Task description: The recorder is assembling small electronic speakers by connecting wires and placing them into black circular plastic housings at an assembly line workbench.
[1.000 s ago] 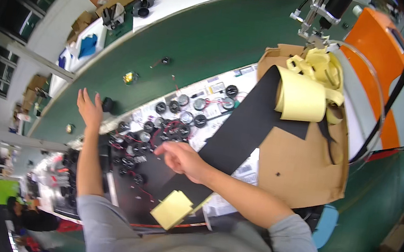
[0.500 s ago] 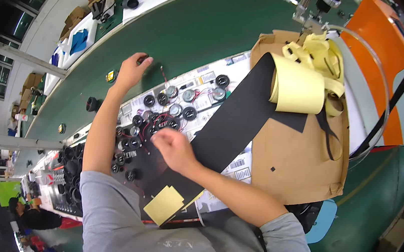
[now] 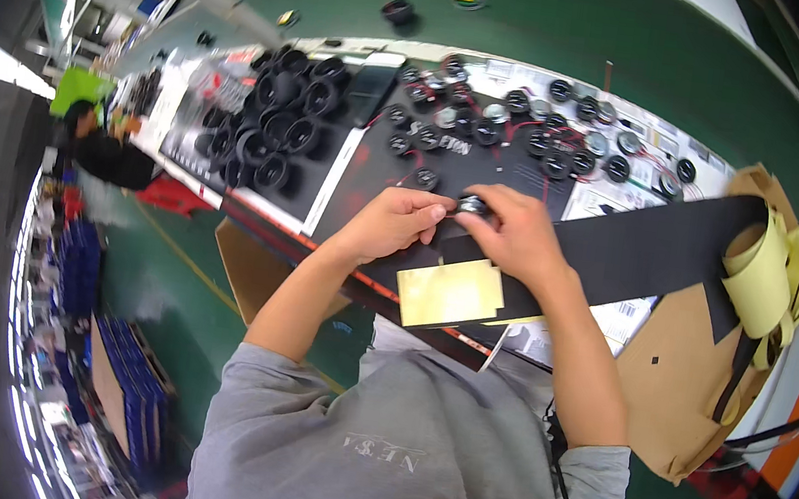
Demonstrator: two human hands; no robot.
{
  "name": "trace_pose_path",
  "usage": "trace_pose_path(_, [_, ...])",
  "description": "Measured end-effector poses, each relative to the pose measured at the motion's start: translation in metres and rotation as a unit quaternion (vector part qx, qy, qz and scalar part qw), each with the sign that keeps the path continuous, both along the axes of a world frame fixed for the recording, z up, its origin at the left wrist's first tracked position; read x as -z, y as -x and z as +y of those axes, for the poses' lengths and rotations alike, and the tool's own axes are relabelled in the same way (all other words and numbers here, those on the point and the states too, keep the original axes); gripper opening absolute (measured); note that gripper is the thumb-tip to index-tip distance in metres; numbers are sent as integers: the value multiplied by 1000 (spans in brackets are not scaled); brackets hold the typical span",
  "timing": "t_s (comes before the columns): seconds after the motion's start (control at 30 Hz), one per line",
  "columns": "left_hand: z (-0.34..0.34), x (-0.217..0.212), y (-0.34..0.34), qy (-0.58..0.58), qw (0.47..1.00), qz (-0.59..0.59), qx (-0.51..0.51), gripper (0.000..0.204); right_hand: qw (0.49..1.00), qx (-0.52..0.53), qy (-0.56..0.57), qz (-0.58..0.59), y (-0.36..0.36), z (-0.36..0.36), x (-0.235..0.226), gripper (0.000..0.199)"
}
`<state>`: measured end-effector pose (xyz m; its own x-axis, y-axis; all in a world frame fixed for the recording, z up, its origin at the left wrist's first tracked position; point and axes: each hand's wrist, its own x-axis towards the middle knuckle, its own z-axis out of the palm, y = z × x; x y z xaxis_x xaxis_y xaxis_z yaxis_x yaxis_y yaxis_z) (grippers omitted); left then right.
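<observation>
In front of my chest, my right hand [image 3: 518,236] grips a small round speaker [image 3: 471,203] with a black rim and a shiny part. Close to its left side, my left hand [image 3: 390,226] is closed in a pinch; what its fingertips hold is too small to make out, though a thin wire seems to run there. Below the hands lies a stack of yellow sheets [image 3: 449,294] at the near table edge. Just beyond are several similar small speakers [image 3: 557,164] with red wires, spread on a black and white printed surface.
A pile of black cup-shaped housings [image 3: 276,120] sits to the left. At right a wide black strip [image 3: 660,244] runs to a yellow-backed roll [image 3: 757,278] on a cardboard box [image 3: 670,402]. Another person [image 3: 103,148] is at the far left.
My view has swung left. My left hand has come back from the far green surface to meet my right hand, which now has the small speaker in its fingers.
</observation>
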<state>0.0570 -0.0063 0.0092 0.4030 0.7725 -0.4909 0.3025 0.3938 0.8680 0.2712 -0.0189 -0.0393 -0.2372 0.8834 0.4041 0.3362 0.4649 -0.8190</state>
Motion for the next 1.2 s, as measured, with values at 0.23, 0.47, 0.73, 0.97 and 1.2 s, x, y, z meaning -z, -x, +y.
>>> trace_pose_path(0.23, [-31, 24, 32, -453, 863, 212, 76, 20, 970, 20, -54, -236, 9, -12, -22, 32])
trace_pose_path(0.47, [-11, 4, 182, -571, 687, 335, -299, 17, 964, 50, -60, -256, 15, -12, -24, 27])
trace_pose_path(0.73, [-7, 55, 205, -485, 688, 410, -352, 32, 980, 23, -9, -197, 10, -9, -24, 25])
trace_pose_path(0.97, [-3, 48, 203, -398, 820, 17, -411, 18, 995, 72, 63, -42, 4, -4, -14, 17])
trace_pose_path(1.2, [15, -11, 85, -38, 809, -524, -264, 43, 993, 99, 40, 48, 1, -2, -45, 23])
